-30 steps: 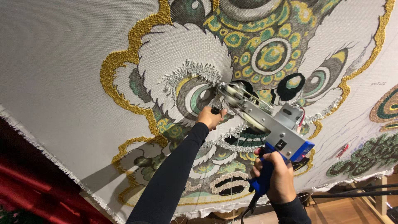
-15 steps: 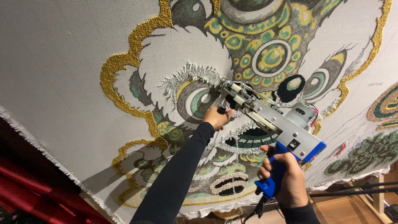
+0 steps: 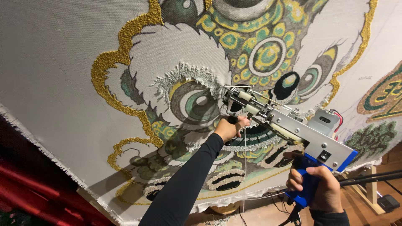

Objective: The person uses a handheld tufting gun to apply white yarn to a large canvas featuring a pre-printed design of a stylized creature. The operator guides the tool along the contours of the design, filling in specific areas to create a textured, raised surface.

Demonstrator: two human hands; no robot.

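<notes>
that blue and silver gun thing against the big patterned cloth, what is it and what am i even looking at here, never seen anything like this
The picture comes from a camera worn on a person's head, looking along their own arms. Both hands hold a powered hand tool, gun-shaped, with a silver metal body and a blue grip. The right hand wraps the blue handle at the rear. The left hand, in a long black sleeve, grips a front handle near the tool's tip, which presses against the cloth. The cloth is a large pale fabric stretched tight, with a frayed lower edge. On it is a yarn picture in gold, green, white and black, with big round eyes. A thin strand of yarn hangs below the tool's front.
</notes>
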